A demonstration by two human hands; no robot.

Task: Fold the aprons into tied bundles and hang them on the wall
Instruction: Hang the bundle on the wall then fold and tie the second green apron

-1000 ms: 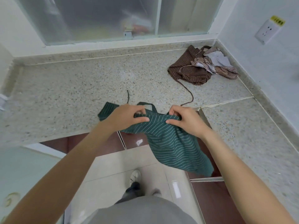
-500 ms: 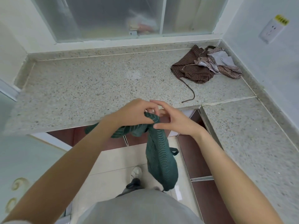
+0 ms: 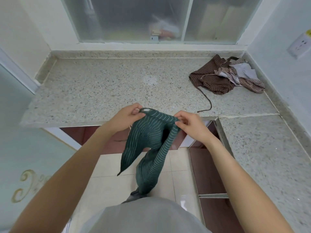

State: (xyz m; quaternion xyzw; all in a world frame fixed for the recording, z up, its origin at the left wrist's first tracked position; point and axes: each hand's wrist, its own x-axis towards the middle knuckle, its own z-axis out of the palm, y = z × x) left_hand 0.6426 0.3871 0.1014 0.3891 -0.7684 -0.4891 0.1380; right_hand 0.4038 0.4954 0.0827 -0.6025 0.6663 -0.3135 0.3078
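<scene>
Holding a green striped apron over the counter edge

Item one: green striped apron (image 3: pixel 148 140), held in the air in front of the granite countertop (image 3: pixel 104 88), its top edge stretched between both hands and its body hanging down toward the tiled floor (image 3: pixel 107 187). Left hand (image 3: pixel 125 117): fingers curled, pinching the top edge beside a small strap loop (image 3: pixel 144 109). Right hand (image 3: pixel 191 125): fingertips pinching the opposite corner. Item two: brown striped apron (image 3: pixel 210 79), crumpled on the countertop's far right, one tie (image 3: pixel 207 100) trailing toward the front edge. Item three: checked cloth (image 3: pixel 247 81), possibly another apron, lying partly on the brown one. Frosted window (image 3: pixel 134 19) behind.
</scene>
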